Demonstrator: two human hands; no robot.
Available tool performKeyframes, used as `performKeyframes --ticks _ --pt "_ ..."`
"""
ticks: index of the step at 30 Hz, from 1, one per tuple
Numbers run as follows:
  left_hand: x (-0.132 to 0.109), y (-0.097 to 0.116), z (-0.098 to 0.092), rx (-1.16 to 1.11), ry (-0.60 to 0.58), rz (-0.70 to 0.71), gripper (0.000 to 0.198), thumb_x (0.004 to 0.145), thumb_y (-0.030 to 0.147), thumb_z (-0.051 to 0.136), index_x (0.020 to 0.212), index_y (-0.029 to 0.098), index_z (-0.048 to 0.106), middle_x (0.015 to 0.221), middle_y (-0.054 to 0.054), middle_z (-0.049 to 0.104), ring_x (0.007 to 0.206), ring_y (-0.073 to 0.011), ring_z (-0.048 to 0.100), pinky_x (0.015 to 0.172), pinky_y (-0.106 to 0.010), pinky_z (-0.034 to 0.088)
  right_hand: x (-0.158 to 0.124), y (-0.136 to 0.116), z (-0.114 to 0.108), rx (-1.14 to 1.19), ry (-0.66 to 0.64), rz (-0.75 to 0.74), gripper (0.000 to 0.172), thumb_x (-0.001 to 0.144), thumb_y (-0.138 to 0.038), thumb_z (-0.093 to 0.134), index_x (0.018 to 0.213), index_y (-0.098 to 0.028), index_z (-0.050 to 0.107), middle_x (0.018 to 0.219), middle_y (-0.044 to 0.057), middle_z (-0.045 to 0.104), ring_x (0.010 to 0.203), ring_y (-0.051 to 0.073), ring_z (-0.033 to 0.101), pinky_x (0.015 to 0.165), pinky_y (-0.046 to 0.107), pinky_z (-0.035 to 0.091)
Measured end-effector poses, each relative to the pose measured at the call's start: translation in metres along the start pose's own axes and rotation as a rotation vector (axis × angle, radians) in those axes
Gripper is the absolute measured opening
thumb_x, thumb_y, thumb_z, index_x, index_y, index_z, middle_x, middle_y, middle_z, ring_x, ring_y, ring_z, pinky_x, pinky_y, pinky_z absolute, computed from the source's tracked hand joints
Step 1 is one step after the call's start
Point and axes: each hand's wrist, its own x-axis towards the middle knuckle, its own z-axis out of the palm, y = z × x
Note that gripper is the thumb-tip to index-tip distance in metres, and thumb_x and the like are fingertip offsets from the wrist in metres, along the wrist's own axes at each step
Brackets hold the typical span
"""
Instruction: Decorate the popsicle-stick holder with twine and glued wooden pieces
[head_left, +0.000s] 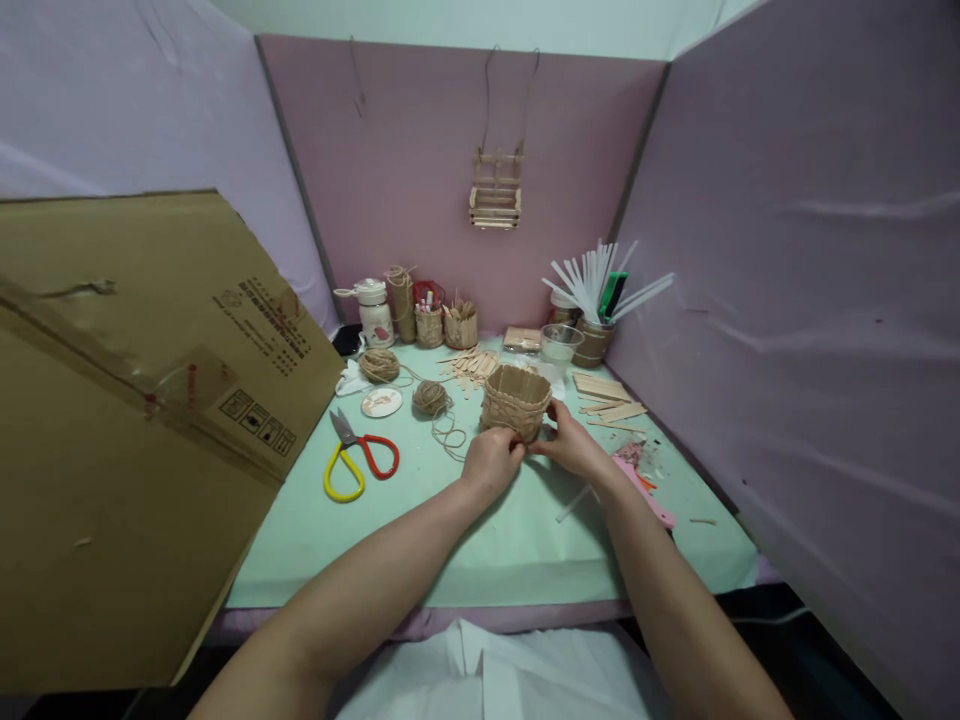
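A small square basket [516,400], tan with twine woven around its sides, stands on the table in front of me with its opening upward. My left hand [492,462] is closed at its lower front edge, the fingertips bent in against it. At the right front corner, my right hand [571,440] grips the basket between thumb and fingers. The fingertips of both hands nearly meet at the base; whether a twine end lies between them is too small to tell. Left of the basket sits a small ball of twine [430,398], its loose strand [448,440] curling toward the basket.
Scissors [360,455] with yellow and red handles lie at left, beside a large cardboard box [135,430]. Wooden sticks [472,366] are piled behind. A pink glue gun [646,490] lies by my right forearm. Glue sticks [592,280] stand in a pot at the back right.
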Motion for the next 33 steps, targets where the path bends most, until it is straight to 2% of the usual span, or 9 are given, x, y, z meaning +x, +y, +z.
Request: performKeyframes --ticks 2,6,11,19,23,30,33 --pt "0.0 0.0 0.0 0.03 0.006 0.005 0.018 0.082 0.021 0.056 0.084 0.017 0.074 0.089 -0.009 0.073 0.084 -0.0216 0.064 0.077 -0.031 0.045 0.006 0.005 0.001 0.081 -0.061 -0.018 0.093 0.057 -0.02 0.079 0.14 -0.023 0.037 0.141 0.012 0.052 0.129 0.029 0.051 0.105 0.044 0.043" --pt "0.001 -0.001 -0.001 0.063 0.006 0.019 0.018 0.082 0.021 0.056 0.085 0.017 0.073 0.089 -0.009 0.072 0.084 -0.0207 0.064 0.077 -0.03 0.046 0.011 0.007 0.005 0.129 -0.076 0.013 0.092 0.056 -0.02 0.08 0.138 -0.021 0.039 0.135 0.013 0.057 0.123 0.029 0.055 0.104 0.045 0.043" --pt "0.001 -0.003 -0.003 0.107 0.043 0.04 0.016 0.083 0.02 0.056 0.083 0.017 0.072 0.086 -0.008 0.072 0.082 -0.0195 0.063 0.075 -0.029 0.045 0.013 0.003 0.01 0.147 -0.042 0.043 0.086 0.055 -0.023 0.08 0.133 -0.015 0.043 0.13 0.014 0.059 0.118 0.029 0.057 0.102 0.044 0.044" --pt "0.005 -0.009 -0.007 0.1 0.106 0.082 0.015 0.083 0.02 0.055 0.081 0.018 0.069 0.084 -0.005 0.07 0.081 -0.0184 0.062 0.072 -0.028 0.044 0.014 -0.01 0.01 0.153 0.051 0.098 0.073 0.052 -0.025 0.08 0.119 -0.014 0.054 0.122 0.013 0.064 0.115 0.029 0.058 0.1 0.044 0.045" --pt "0.006 -0.008 -0.013 0.087 0.137 0.144 0.012 0.083 0.018 0.055 0.08 0.018 0.067 0.082 -0.004 0.068 0.08 -0.0177 0.061 0.072 -0.028 0.045 0.011 -0.023 0.007 0.174 0.067 0.121 0.063 0.054 -0.027 0.082 0.112 -0.015 0.06 0.114 0.011 0.069 0.109 0.03 0.062 0.096 0.044 0.049" --pt "0.004 -0.002 -0.026 0.167 0.194 0.302 0.008 0.084 0.015 0.058 0.078 0.018 0.063 0.082 -0.006 0.065 0.086 -0.0201 0.059 0.078 -0.031 0.046 0.006 -0.037 0.002 0.336 0.011 0.203 0.057 0.056 -0.024 0.083 0.109 -0.016 0.064 0.11 0.01 0.073 0.104 0.028 0.068 0.091 0.04 0.054" --pt "0.005 -0.001 -0.027 0.174 0.195 0.317 0.007 0.083 0.014 0.059 0.079 0.017 0.063 0.082 -0.006 0.065 0.085 -0.0204 0.059 0.078 -0.032 0.047 0.005 -0.04 0.0 0.349 0.007 0.224 0.054 0.057 -0.022 0.082 0.107 -0.016 0.065 0.11 0.01 0.074 0.102 0.028 0.068 0.09 0.039 0.055"
